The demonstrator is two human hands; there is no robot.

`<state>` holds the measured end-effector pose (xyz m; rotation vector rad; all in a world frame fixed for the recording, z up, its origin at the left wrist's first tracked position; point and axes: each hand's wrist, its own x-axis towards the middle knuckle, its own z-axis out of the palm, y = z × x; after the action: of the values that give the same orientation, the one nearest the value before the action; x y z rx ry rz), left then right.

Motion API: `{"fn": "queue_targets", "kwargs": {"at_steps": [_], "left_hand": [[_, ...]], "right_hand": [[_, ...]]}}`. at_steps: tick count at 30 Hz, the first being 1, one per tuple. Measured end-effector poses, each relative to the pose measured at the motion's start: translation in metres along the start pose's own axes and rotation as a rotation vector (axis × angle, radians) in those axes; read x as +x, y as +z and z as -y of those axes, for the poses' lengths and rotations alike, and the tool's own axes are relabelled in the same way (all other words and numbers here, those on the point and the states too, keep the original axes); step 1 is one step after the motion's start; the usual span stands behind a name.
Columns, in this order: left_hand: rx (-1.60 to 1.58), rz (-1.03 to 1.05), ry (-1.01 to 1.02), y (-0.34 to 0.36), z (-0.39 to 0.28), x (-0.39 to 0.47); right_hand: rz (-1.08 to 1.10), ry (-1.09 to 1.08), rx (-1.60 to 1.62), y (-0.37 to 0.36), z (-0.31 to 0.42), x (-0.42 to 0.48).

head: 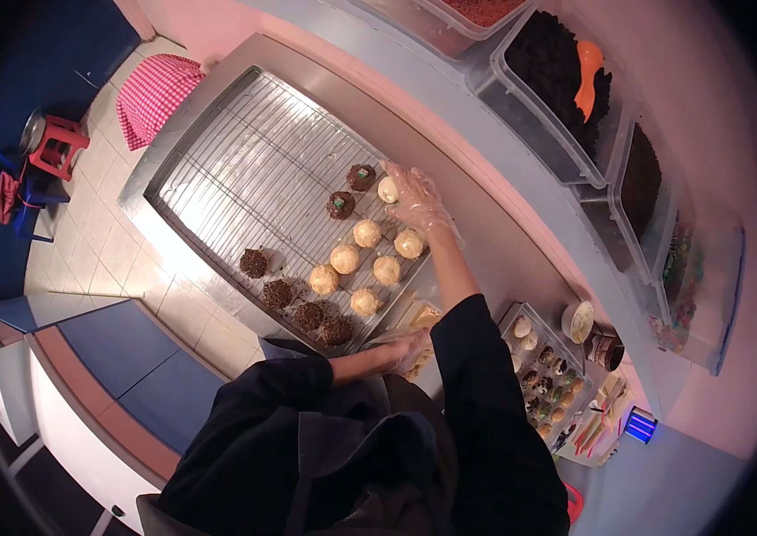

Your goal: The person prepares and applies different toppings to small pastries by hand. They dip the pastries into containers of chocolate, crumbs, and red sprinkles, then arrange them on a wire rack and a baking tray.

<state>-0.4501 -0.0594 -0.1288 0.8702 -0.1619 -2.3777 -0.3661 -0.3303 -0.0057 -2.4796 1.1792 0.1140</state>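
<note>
My right hand, in a clear plastic glove, has its fingers around a white-topped round pastry at the edge of a wire rack. The rack sits in a shallow metal tray. Beside that hand are two chocolate-coated pastries with small green pieces on top. Nearer to me stand several pale, crumb-coated pastries with creamy tops. Dark-sprinkled pastries line the rack's left near edge. My left hand, also gloved, is at a container of pale crumbs; its fingers are partly hidden.
Clear tubs of dark shavings, with an orange scoop, and brown granules stand on the right ledge. A tray of small decorated pastries, an open tub and a jar are at lower right. A red stool stands left.
</note>
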Motion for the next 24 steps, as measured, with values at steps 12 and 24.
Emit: {"fn": "queue_targets", "kwargs": {"at_steps": [12, 24], "left_hand": [[-0.262, -0.196, -0.153, 0.037, -0.044, -0.032], [-0.407, 0.093, 0.072, 0.048, -0.087, -0.066]], "right_hand": [[-0.339, -0.02, 0.458, -0.014, -0.007, -0.075], [-0.279, 0.255, 0.467, 0.002, 0.017, -0.285]]}}
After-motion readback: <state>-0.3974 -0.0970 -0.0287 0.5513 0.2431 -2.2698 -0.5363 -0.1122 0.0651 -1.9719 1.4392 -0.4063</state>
